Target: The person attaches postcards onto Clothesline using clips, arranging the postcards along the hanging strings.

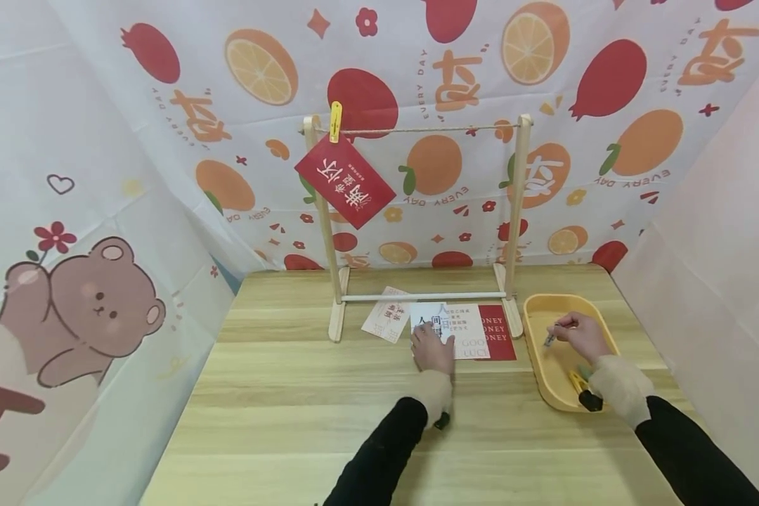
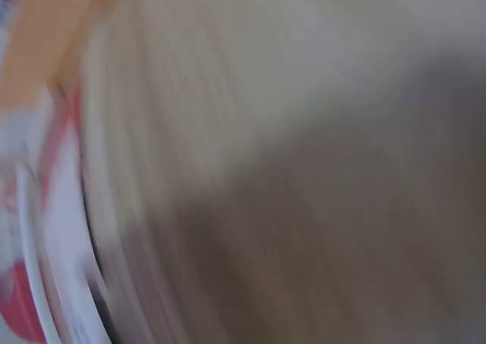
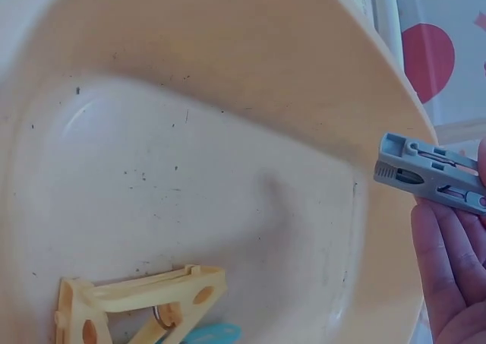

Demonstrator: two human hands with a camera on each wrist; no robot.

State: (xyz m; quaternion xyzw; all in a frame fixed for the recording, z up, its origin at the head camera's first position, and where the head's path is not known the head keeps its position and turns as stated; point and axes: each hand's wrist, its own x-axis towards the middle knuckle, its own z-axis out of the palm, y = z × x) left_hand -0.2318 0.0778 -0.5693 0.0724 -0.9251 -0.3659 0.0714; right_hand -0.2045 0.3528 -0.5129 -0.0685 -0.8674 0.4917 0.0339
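My left hand (image 1: 434,349) lies over a white postcard with blue lettering (image 1: 421,315), its fingers touching the card. That card overlaps a white card with grey print (image 1: 471,334), which covers part of a red card (image 1: 498,333). In the right wrist view, a grey-blue clothespin (image 3: 425,173) is pinched by my right hand (image 3: 456,272) at one end. This hand is above the yellow tray (image 1: 547,386). In the tray lie a yellow clothespin (image 3: 144,298) and a light blue piece (image 3: 213,334). The left wrist view is blurred.
A wooden rack (image 1: 516,211) with a string (image 1: 430,130) stands at the back of the table. From the string hangs a red card (image 1: 348,181), tilted, under a yellow clothespin (image 1: 335,121). A pale printed card (image 1: 386,316) lies near the rack's left foot (image 1: 336,320).
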